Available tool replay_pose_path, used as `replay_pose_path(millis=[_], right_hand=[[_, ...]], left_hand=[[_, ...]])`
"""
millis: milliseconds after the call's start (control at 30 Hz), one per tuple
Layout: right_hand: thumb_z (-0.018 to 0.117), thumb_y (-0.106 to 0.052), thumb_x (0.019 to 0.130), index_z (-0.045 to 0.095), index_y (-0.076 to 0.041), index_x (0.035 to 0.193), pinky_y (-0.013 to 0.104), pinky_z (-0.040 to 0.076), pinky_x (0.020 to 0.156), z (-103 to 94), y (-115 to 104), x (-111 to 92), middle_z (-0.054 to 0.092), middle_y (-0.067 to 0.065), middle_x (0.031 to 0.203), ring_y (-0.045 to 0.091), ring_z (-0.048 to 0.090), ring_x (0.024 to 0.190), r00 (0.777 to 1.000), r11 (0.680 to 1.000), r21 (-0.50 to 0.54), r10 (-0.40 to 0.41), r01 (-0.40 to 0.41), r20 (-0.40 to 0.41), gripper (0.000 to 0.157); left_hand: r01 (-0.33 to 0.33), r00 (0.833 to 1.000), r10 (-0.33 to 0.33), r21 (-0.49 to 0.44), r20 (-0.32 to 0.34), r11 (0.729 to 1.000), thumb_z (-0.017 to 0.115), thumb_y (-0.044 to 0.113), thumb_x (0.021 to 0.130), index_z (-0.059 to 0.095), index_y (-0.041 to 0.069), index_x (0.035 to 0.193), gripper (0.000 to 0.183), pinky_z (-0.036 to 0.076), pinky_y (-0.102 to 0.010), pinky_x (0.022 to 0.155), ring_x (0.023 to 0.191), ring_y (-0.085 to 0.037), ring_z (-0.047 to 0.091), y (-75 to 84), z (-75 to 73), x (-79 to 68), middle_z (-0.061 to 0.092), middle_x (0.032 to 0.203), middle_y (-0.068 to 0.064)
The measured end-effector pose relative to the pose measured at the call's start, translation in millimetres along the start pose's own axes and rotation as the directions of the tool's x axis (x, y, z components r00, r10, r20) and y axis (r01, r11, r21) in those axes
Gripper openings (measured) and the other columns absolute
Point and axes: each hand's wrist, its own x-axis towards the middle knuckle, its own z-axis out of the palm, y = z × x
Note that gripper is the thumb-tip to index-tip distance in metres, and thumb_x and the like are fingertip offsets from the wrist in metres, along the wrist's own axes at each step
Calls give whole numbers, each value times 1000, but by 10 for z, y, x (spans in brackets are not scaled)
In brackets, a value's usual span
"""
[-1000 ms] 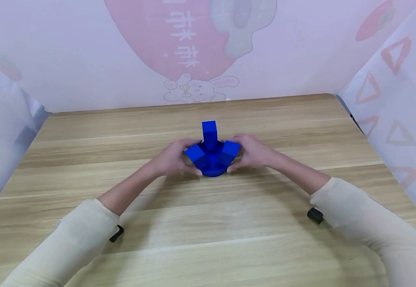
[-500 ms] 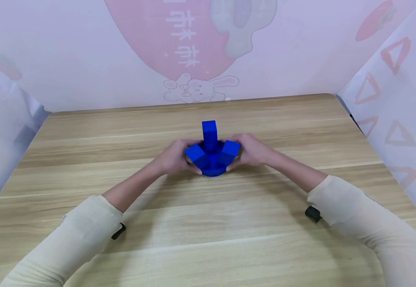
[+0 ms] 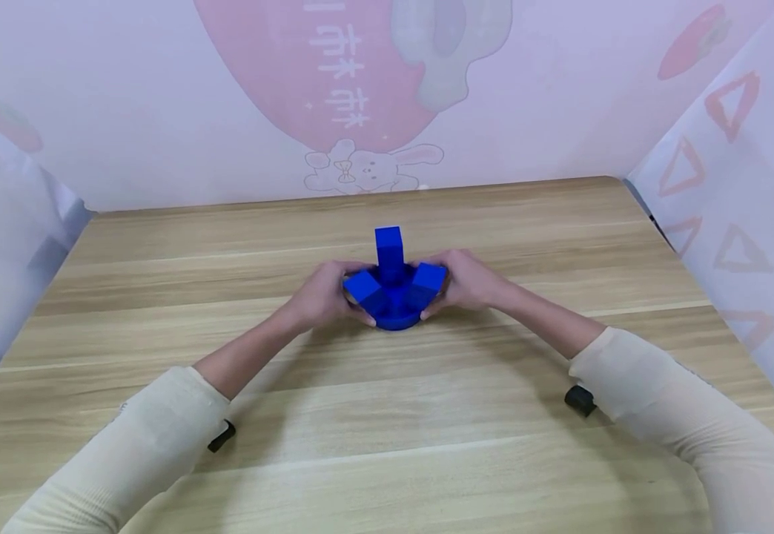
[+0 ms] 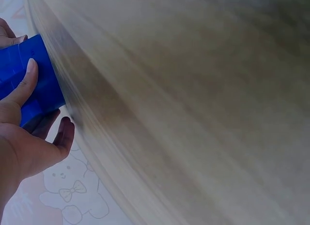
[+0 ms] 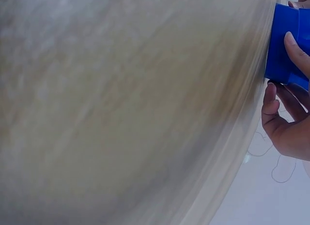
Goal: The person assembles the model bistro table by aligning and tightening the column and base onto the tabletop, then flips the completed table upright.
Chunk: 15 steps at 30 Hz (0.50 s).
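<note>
A blue round base with three square posts (image 3: 397, 304) sits near the middle of the wooden table, its posts spreading upward. On its left side my left hand (image 3: 323, 297) grips it, thumb toward the near rim and fingers reaching behind. My right hand (image 3: 468, 282) grips the opposite side in much the same way. In the left wrist view, the thumb lies along the wall of the blue base (image 4: 47, 79), with other fingers curled lower down. The right wrist view has the right thumb (image 5: 295, 50) against the blue wall. Fingertips behind the posts are partly hidden.
A wood-grain table (image 3: 360, 445) spans the view. A pale printed wall panel (image 3: 160, 111) stands along its far edge, with another panel (image 3: 727, 185) at the right. Dark pieces (image 3: 580, 400) show under the cream sleeves (image 3: 660, 400).
Both forearms have drawn very slightly inward. The hands and the blue base between them stay in place.
</note>
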Motion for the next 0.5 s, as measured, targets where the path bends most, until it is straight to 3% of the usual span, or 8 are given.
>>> replay_pose_path(millis=[267, 333, 433, 500], right_hand=[[99, -10, 68, 66, 2, 135, 46, 56, 93, -78, -49, -34, 73, 15, 124, 28, 70, 103, 1000, 996, 85, 19, -18, -18, 76], [97, -5, 69, 66, 2, 135, 47, 58, 89, -106, -64, -44, 73, 16, 125, 30, 71, 101, 999, 985, 171, 31, -27, -21, 73], [92, 3, 72, 62, 3, 139, 44, 60, 92, -141, -82, -67, 70, 19, 130, 34, 72, 106, 997, 932, 356, 77, -65, -17, 72], [86, 11, 75, 58, 6, 142, 41, 60, 93, -164, -110, -90, 66, 23, 135, 39, 71, 112, 993, 860, 502, 117, -97, -9, 72]], left_hand=[[-9, 1000, 7, -90, -15, 996, 98, 3, 66, 63, -4, 138, 80, 51, -48, 106, 122, -35, 64, 48, -69, -26, 67, 134, -20], [6, 1000, -9, -125, -22, 992, 96, 2, 68, 62, -3, 139, 79, 54, -48, 101, 120, -34, 65, 89, -104, -37, 67, 134, -19], [7, 999, -15, -192, -41, 981, 94, -2, 70, 64, -3, 137, 74, 57, -48, 97, 119, -33, 65, 144, -148, -53, 68, 133, -19], [4, 999, -16, -255, -46, 967, 92, -4, 72, 65, -4, 136, 69, 56, -47, 99, 120, -33, 65, 170, -169, -63, 68, 134, -19]])
